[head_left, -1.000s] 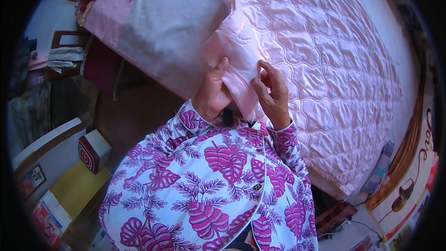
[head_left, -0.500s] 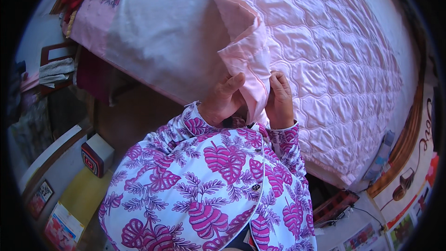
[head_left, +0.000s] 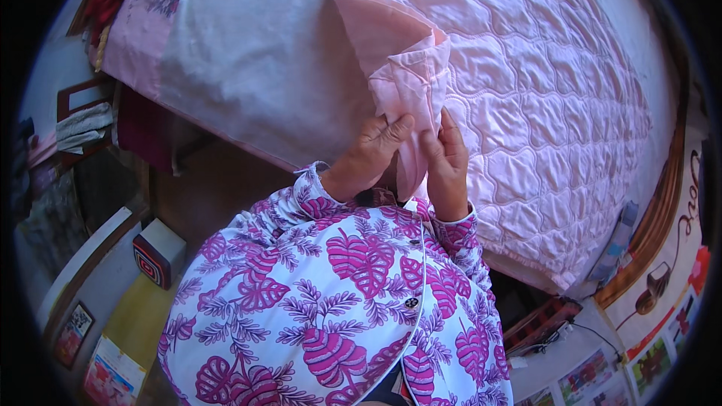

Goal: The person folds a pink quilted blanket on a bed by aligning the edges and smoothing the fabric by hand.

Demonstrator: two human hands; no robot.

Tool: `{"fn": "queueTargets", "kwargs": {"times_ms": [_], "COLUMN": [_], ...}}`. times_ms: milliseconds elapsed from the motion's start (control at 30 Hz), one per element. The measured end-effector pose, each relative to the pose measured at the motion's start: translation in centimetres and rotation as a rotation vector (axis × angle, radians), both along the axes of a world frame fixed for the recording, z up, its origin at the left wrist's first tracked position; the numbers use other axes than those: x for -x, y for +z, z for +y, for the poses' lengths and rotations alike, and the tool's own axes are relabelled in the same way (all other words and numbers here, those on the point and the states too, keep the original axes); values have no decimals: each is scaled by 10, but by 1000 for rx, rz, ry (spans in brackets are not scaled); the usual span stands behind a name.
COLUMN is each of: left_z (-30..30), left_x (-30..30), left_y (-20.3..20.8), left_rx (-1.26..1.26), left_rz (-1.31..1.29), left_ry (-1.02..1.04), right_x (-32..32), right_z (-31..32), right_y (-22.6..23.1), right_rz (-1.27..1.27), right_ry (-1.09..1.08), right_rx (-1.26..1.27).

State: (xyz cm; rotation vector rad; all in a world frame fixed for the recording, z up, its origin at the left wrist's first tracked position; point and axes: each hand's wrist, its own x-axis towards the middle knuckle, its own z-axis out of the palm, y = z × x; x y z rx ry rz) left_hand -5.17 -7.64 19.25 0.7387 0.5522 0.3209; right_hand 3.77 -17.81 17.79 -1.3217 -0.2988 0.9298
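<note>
A pink quilted bedspread (head_left: 519,120) with wavy stitching covers the right side of the bed. Its near left edge is lifted and bunched in front of my chest. My left hand (head_left: 370,152) grips the bunched edge from the left, thumb on top, with the other fingers partly hidden by cloth. Opposite it, my right hand (head_left: 447,165) pinches the same edge between thumb and fingers. Between the hands the cloth hangs in a narrow fold down toward my patterned shirt. Above them the turned-back border stands up in a loose crease.
A pale sheet (head_left: 256,53) lies bared on the bed's left part. A grey towel (head_left: 84,124) hangs over a chair at the far left. A box with concentric squares (head_left: 154,256) stands at lower left. Cables (head_left: 549,342) lie by the wall at lower right.
My left hand has moved right and slightly up, and the hands are closer together. The bunched border has shifted right and upright, and my right hand's fingers have moved along the edge.
</note>
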Motion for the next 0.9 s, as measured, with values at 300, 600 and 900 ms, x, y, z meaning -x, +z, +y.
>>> {"fn": "queueTargets", "kwargs": {"times_ms": [300, 600, 900], "left_z": [-3, -2, -8], "left_x": [6, 8, 15], "left_y": [-9, 5, -31], "left_rx": [25, -188, 325], "left_rz": [1, 37, -199], "left_ry": [-38, -99, 117], "right_x": [5, -1, -4], "right_z": [-6, -12, -3], "right_y": [-9, -8, 5], "right_rz": [-226, 82, 516], "right_ry": [94, 139, -18], "right_rx": [-27, -89, -222]}}
